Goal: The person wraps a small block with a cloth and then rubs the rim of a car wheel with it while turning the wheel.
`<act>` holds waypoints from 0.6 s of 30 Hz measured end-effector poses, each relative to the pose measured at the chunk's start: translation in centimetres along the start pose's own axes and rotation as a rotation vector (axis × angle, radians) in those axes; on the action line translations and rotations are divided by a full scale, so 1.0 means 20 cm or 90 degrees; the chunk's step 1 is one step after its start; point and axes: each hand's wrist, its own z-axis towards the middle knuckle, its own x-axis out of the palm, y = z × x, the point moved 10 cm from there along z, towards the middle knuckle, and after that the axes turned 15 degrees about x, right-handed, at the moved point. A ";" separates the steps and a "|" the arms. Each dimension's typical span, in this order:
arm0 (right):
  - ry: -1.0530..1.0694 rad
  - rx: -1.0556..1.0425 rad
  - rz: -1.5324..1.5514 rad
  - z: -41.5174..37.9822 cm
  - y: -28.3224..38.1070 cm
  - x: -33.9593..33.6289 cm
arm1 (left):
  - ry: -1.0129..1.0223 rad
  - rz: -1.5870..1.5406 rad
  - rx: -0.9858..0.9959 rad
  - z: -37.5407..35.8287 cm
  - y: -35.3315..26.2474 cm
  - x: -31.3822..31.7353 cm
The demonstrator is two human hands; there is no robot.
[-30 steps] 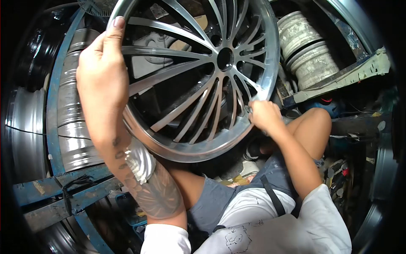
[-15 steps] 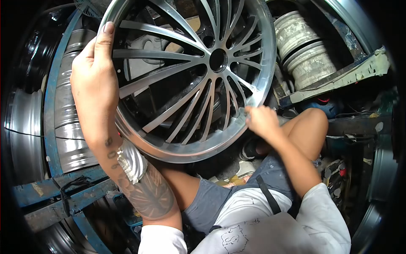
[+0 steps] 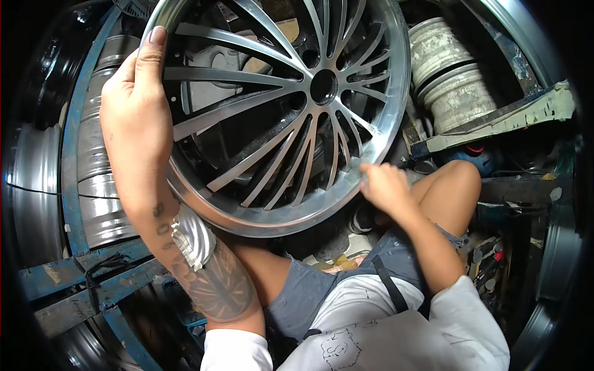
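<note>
A large multi-spoke wheel rim (image 3: 291, 224) with a round centre hole is held tilted above my lap. My left hand (image 3: 136, 99) grips its left edge, the thumb lying over the outer lip and the other fingers hidden behind. At the lower right of the rim, my right hand (image 3: 385, 185) is closed, its fingers pressed against the inside of the lip. Whatever lies under those fingers is too small or hidden to make out. The lip near my right hand looks bright and greyish.
Dull, stained rims (image 3: 458, 93) sit on a rack at the upper right. Shiny rims (image 3: 105, 204) are stacked at the left behind a blue metal frame (image 3: 71, 154). My bent knee (image 3: 461, 179) is just right of my right hand.
The wheel rim has shifted slightly right in view. My right hand has moved a little down along the lip, and the greyish piece seen at its fingertips earlier no longer shows clearly.
</note>
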 end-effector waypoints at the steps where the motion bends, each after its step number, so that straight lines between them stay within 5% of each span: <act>1: -0.002 0.007 0.009 -0.03 0.01 -0.01 | 0.002 -0.008 0.003 0.01 0.01 0.00; 5: 0.015 0.049 0.108 0.12 -0.12 -0.07 | -0.002 -0.018 0.013 0.00 0.05 -0.01; 18: 0.032 -0.006 0.007 0.03 -0.05 -0.01 | -0.021 -0.005 -0.003 -0.01 0.04 -0.03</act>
